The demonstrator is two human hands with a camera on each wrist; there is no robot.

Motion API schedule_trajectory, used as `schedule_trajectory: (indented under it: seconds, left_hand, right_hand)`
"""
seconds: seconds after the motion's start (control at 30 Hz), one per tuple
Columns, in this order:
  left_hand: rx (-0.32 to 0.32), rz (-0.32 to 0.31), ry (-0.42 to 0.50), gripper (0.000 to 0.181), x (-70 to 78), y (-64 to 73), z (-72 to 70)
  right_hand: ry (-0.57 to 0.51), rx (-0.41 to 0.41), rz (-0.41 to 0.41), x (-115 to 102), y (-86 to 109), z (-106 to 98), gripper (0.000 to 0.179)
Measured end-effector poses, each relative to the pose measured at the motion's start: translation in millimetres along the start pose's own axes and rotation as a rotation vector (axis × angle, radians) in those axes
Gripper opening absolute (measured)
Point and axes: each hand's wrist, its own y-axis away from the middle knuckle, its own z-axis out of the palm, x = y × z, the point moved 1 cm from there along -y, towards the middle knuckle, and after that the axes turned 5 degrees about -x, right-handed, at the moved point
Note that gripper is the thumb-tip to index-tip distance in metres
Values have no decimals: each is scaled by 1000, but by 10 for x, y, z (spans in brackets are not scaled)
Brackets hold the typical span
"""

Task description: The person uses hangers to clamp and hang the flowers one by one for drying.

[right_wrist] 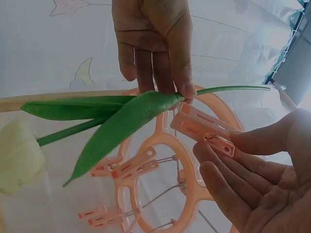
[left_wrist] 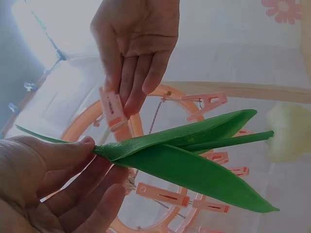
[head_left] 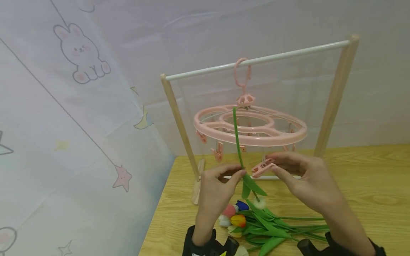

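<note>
In the head view my left hand [head_left: 221,185] pinches the stem of an artificial white tulip [head_left: 237,138] between thumb and fingers. The tulip is upside down, its bare stem end rising in front of the hanger's ring. Its pale blossom [left_wrist: 291,132] and two green leaves show in the left wrist view. With thumb and fingers, my right hand [head_left: 309,181] pinches a pink clothespin [head_left: 262,168] that hangs from the round pink drying hanger [head_left: 250,139]. In the right wrist view the clothespin's far end lies close to the tulip stem; I cannot tell whether they touch.
The hanger hooks over the white bar [head_left: 282,57] of a wooden stand [head_left: 337,92]. Several other clothespins [head_left: 218,152] dangle from it. Below my hands, a pile of artificial tulips [head_left: 269,227] lies on the wooden table [head_left: 378,199]. A patterned cloth [head_left: 80,142] hangs at left.
</note>
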Motion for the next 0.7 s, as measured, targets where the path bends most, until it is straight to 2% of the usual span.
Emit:
schedule_trajectory:
  seconds: [0.2, 0.43, 0.5, 0.7]
  left_hand:
    - [39, 60, -10, 12, -1, -6, 29]
    - [67, 82, 0, 11, -18, -9, 61]
    - [71, 96, 8, 11, -52, -12, 77]
    - [82, 119, 26, 14, -276, -12, 135]
  right_hand:
    - [-28, -6, 8, -32, -6, 56, 21]
    - [-22, 1, 5, -37, -7, 80, 20]
    - [-19, 1, 7, -36, -8, 81, 20]
    - [-20, 4, -12, -39, -16, 74, 21]
